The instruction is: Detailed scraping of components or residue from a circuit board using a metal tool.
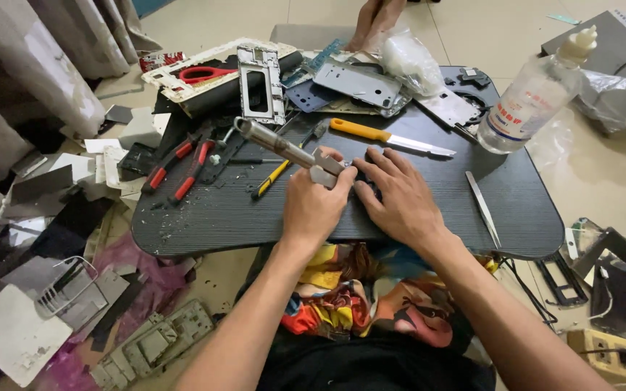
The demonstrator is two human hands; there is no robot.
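Observation:
My left hand (316,205) is closed around a metal hand tool (284,147) whose silver handle sticks up and to the left over the dark table (240,217). The tool's jaws meet a small dark part under my fingers. My right hand (397,195) lies flat on the table beside it, fingers spread, pressing on that dark part, which is mostly hidden.
Red-handled pliers (179,168), a yellow screwdriver (271,179), a yellow-handled knife (389,138), tweezers (482,208), a clear plastic bottle (534,94), a metal phone frame (261,83) and several phone covers lie on the table. Scrap panels and parts litter the floor left and right.

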